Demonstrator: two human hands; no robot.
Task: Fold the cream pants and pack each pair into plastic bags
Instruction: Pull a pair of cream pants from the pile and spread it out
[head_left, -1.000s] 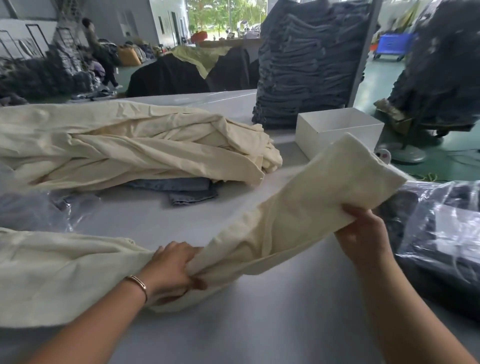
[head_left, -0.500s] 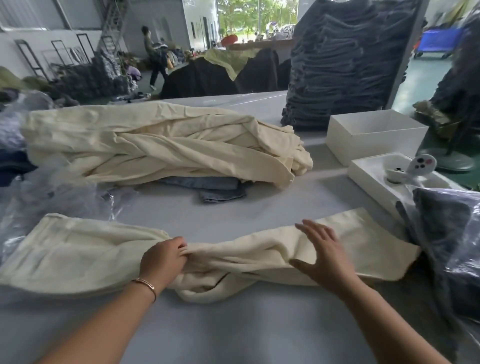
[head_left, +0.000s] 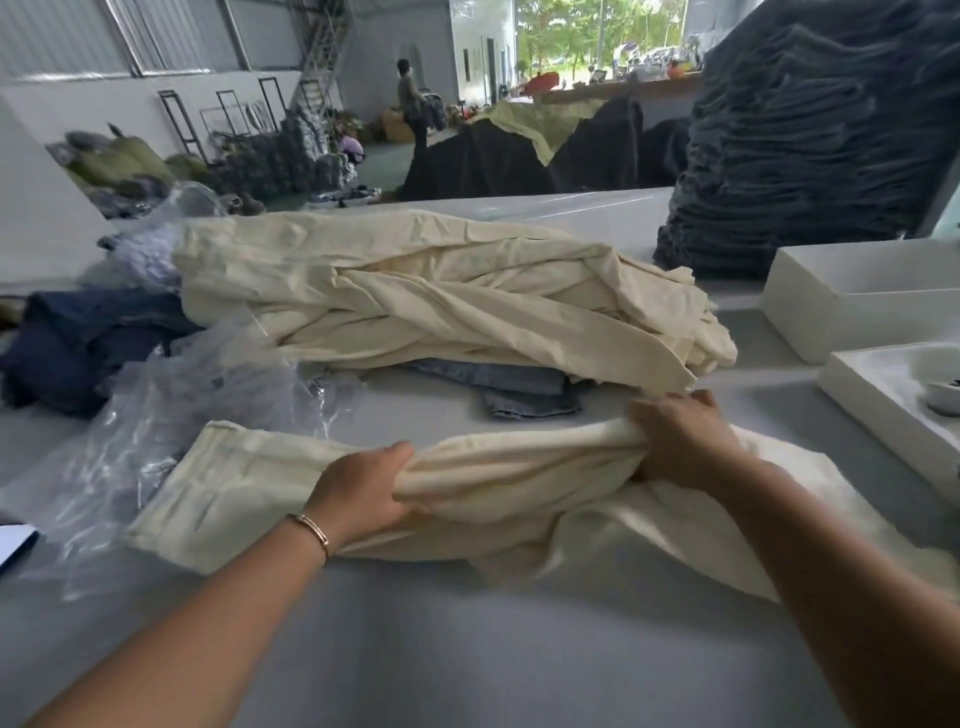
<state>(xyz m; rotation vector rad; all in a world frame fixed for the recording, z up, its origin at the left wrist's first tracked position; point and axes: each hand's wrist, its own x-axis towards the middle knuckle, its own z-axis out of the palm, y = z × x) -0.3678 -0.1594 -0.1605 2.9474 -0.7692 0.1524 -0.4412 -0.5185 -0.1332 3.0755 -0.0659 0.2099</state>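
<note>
Both sets of fingers are curled into the same pair of cream pants (head_left: 249, 488), bunching the fabric into a thick ridge between them. The left hand (head_left: 363, 488) has its thumb on top and fingers wrapped under the roll, same spot it gripped half a second ago. The right hand (head_left: 680, 441) is the big change: it was lying flat and open on the leg end before, now it has moved in closer to the left and is clenched round a gathered wad of cloth. The leg end that was spread flat to the right now sags loose under the right forearm, a bit blurred.

The pants lie across the near part of the grey table (head_left: 467, 649), waistband end flat out to the left. Its corner lies on some crinkled clear plastic bags (head_left: 171, 415).

Behind, the pile of cream pants (head_left: 441, 301) sits where it was, on top of a bit of blue denim (head_left: 519, 389). White boxes (head_left: 857, 296) are off to the right, with a tall stack of dark jeans (head_left: 810, 140) behind them. A person (head_left: 415, 104) stands way back in the hall.
</note>
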